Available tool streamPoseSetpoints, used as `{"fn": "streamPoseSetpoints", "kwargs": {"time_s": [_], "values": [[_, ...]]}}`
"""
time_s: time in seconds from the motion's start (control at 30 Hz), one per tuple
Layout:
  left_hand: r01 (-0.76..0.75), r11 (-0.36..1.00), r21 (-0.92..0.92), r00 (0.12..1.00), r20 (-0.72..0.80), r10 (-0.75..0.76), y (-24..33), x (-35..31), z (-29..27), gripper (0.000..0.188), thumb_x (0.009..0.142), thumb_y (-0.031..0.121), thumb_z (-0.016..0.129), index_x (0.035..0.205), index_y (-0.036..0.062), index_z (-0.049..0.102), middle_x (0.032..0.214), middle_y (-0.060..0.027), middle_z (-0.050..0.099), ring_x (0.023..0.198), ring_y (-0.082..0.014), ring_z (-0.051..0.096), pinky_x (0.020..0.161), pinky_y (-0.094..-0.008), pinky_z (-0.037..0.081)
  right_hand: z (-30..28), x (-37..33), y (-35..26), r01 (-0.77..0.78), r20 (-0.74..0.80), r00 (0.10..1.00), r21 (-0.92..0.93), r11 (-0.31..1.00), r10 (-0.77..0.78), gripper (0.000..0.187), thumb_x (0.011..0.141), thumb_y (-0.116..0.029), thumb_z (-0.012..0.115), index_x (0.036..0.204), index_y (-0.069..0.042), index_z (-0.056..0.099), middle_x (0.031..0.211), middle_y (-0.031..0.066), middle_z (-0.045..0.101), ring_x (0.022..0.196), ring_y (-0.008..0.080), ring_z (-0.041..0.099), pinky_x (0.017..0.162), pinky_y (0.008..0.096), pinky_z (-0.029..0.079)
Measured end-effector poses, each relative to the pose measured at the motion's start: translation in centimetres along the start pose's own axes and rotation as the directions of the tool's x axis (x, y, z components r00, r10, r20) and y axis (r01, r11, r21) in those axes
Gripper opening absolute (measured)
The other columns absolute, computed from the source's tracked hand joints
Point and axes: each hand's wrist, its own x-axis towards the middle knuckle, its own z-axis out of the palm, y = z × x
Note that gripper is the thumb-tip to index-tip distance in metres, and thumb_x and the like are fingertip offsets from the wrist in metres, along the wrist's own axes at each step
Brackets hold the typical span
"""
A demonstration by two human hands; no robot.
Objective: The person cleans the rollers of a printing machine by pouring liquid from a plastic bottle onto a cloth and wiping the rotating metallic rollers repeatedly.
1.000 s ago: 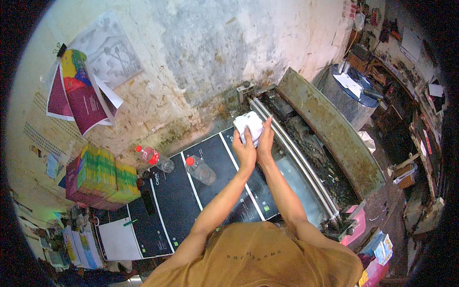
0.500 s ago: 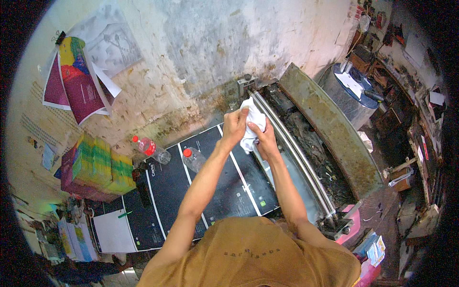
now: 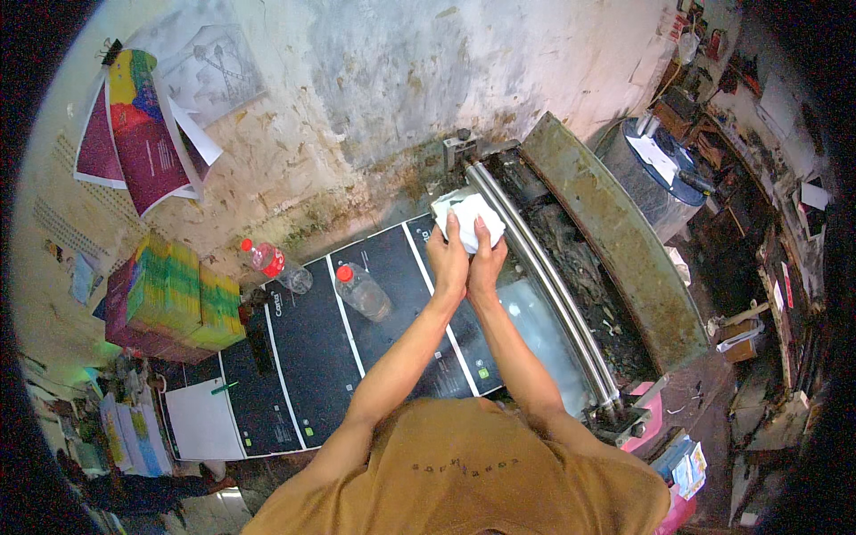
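Note:
A bunched white cloth (image 3: 469,223) is held between both hands at the far end of a pair of metal rollers. My left hand (image 3: 448,257) grips its near left side, thumb on top. My right hand (image 3: 486,257) presses in from the right, its thumb also lying on the cloth. The two wrists nearly touch, and the fingers underneath are hidden. Just right of the cloth run the shiny rollers (image 3: 546,281). Below my right forearm lies a wet-looking, pale glossy surface (image 3: 535,325).
Dark printed sheets (image 3: 312,357) cover the table at left, with two clear red-capped bottles, one nearer (image 3: 363,292) and one by the wall (image 3: 275,266). A stack of colourful printed paper (image 3: 178,303) stands farther left. A curved metal guard (image 3: 615,241) rises beyond the rollers.
The cloth has gone from hanging loosely to a compact, folded bundle. My hands have come together beneath it, both thumbs now on top. The view has shifted slightly.

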Motion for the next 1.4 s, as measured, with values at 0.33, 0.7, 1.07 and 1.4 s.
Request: {"fn": "streamPoseSetpoints", "kwargs": {"time_s": [0.33, 0.7, 1.07, 1.4], "values": [[-0.192, 0.967, -0.169, 0.981, -0.062, 0.184, -1.5, 1.5, 0.3, 0.049, 0.105, 0.034, 0.036, 0.122, -0.0039, 0.061, 0.105, -0.0153, 0.070, 0.093, -0.0193, 0.065, 0.084, -0.0338, 0.049, -4.0, 1.9, 1.0, -0.187, 0.256, 0.947, -0.056, 0.981, 0.195, 0.025, 0.084, -0.012, 0.062, 0.105, 0.003, 0.062, 0.098, 0.0081, 0.065, 0.090, 0.0156, 0.060, 0.080, 0.0300, 0.048], [-0.220, 0.962, 0.164, 0.968, -0.083, 0.236, -1.7, 2.8, -1.2, 0.033, 0.097, 0.033, 0.057, 0.094, 0.0005, 0.061, 0.079, -0.0005, 0.059, 0.073, -0.0110, 0.052, 0.072, -0.0273, 0.044, -3.0, 1.8, -0.1, 0.052, -0.137, 0.989, 0.018, 0.998, -0.050, 0.037, 0.094, -0.031, 0.064, 0.112, 0.000, 0.057, 0.102, 0.0078, 0.064, 0.090, 0.0128, 0.059, 0.078, 0.0284, 0.048], [-0.137, 0.990, -0.025, 0.989, 0.058, 0.138, -2.1, 0.4, -1.5, 0.027, 0.100, 0.026, 0.054, 0.086, 0.0029, 0.060, 0.073, 0.0042, 0.054, 0.067, -0.0042, 0.044, 0.059, -0.0223, 0.036, -2.9, 0.9, 0.9, -0.051, 0.058, 0.997, 0.127, 0.991, 0.044, 0.031, 0.093, -0.029, 0.066, 0.105, -0.003, 0.056, 0.097, 0.0059, 0.064, 0.087, 0.0122, 0.060, 0.077, 0.0279, 0.050], [-0.105, 0.966, 0.238, 0.973, 0.225, 0.051, -2.2, 2.5, -2.0, 0.028, 0.099, 0.028, 0.054, 0.096, 0.0015, 0.063, 0.084, -0.0029, 0.063, 0.075, -0.0083, 0.052, 0.066, -0.0268, 0.043, -2.3, 0.2, 0.7, -0.091, -0.052, 0.993, 0.203, 0.975, 0.104, 0.031, 0.092, -0.025, 0.067, 0.105, 0.003, 0.064, 0.102, 0.0085, 0.067, 0.089, 0.0146, 0.062, 0.079, 0.0292, 0.051]]}}
